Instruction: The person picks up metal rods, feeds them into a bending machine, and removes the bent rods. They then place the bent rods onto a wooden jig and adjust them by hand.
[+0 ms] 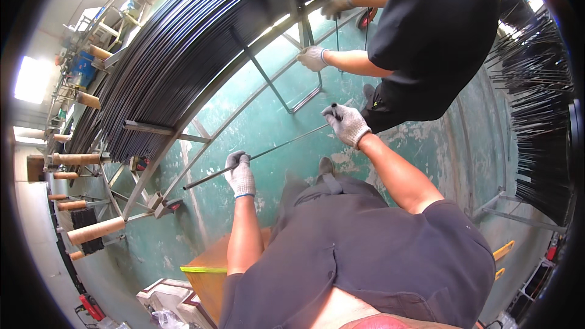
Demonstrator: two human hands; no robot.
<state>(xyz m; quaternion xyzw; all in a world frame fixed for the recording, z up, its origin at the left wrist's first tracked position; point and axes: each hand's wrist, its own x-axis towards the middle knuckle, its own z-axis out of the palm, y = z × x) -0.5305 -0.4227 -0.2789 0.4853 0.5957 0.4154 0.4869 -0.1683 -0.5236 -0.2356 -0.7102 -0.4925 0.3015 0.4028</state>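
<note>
In the head view, the person's two gloved hands hold a thin dark rod (pixel 289 142) between them, in front of the body and above the green floor (pixel 177 231). The rod slants upward from left to right. The left hand (pixel 239 173) grips it, and a thicker-looking dark end sticks out past that hand on its outer side. The right hand (pixel 347 125) is closed around the other end, higher up, with a short dark tip showing above the fingers.

Just beyond the right hand, a co-worker (pixel 436 36) in dark clothes leans over a metal rack (pixel 152 173). One gloved hand of the co-worker (pixel 313 58) is at a bent metal bar (pixel 274 90); whether it grips the bar cannot be told.

A thick bundle of long black rods (pixel 201 30) curves across the rack at the upper left. Brown rolls (pixel 96 230) jut out at the far left. Another mass of black rods (pixel 542 116) stands at the right edge. A brown box (pixel 210 280) sits below the left forearm.
</note>
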